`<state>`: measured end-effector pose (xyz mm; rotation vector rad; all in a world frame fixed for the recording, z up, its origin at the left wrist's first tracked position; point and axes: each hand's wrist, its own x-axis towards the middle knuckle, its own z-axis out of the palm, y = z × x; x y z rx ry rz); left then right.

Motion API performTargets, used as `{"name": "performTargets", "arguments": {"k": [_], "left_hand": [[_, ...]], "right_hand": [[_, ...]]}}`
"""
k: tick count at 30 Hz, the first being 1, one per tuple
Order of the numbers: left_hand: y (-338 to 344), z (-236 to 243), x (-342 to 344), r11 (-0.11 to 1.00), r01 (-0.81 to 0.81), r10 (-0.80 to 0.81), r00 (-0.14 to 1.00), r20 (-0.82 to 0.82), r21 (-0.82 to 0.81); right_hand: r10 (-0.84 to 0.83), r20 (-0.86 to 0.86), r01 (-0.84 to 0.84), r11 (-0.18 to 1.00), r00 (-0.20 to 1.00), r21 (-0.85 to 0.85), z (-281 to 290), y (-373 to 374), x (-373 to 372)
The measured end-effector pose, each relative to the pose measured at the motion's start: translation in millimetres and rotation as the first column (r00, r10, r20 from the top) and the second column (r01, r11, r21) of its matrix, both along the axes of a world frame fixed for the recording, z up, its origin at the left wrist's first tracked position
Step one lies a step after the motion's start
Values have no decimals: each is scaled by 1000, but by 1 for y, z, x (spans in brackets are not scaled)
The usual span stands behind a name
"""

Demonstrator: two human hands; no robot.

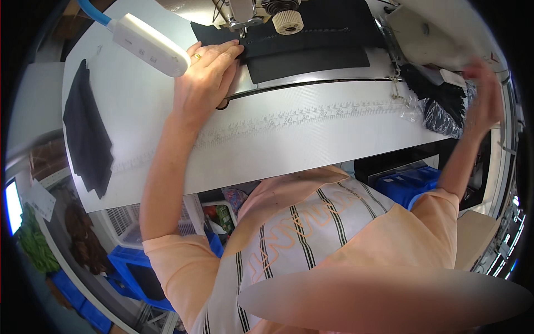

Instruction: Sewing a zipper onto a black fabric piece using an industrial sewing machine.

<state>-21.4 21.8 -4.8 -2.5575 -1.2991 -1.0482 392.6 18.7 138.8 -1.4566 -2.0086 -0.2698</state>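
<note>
My left hand [208, 69], with a ring on one finger, lies flat with its fingers stretched along the left edge of a black fabric piece [311, 58]. Its fingertips rest just beside the presser foot [242, 30] of a sewing machine [240, 11]. A thin toothed line, like a zipper, runs across the cloth. Below my left wrist shows a small dark loop [222, 104], mostly covered. Far to the right, my right hand [484, 97] is raised near a clear plastic bag [442, 118] and a black textile bundle [431, 89]; motion smears its fingers.
A white box-shaped device [150, 44] on a blue cable hangs over the table's left part. Folded dark cloth [86, 133] lies at the left. A ruler scale [289, 119] marks the white tabletop [311, 139]. Below are a white basket [130, 222] and blue crates [409, 183].
</note>
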Motion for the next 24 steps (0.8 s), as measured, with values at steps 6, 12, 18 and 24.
{"name": "performTargets", "arguments": {"k": [6, 12, 18, 24], "left_hand": [[-9, 12, 5, 1000, -15, 13, 998, -57, -22], [-80, 14, 8, 997, 25, -35, 990, -138, -76], [-48, 43, 15, 913, 30, -20, 999, 28, -407], [6, 57, -6, 392, 240, 56, 957, 283, -888]], "right_hand": [[487, 177, -445, 865, 855, -231, -116, -1, -105], [569, 222, -502, 813, 791, -295, -114, -66, -88], [857, -54, -845, 493, 513, -207, -117, -86, -143], [747, 144, -690, 658, 649, -303, -122, -43, -172]]}}
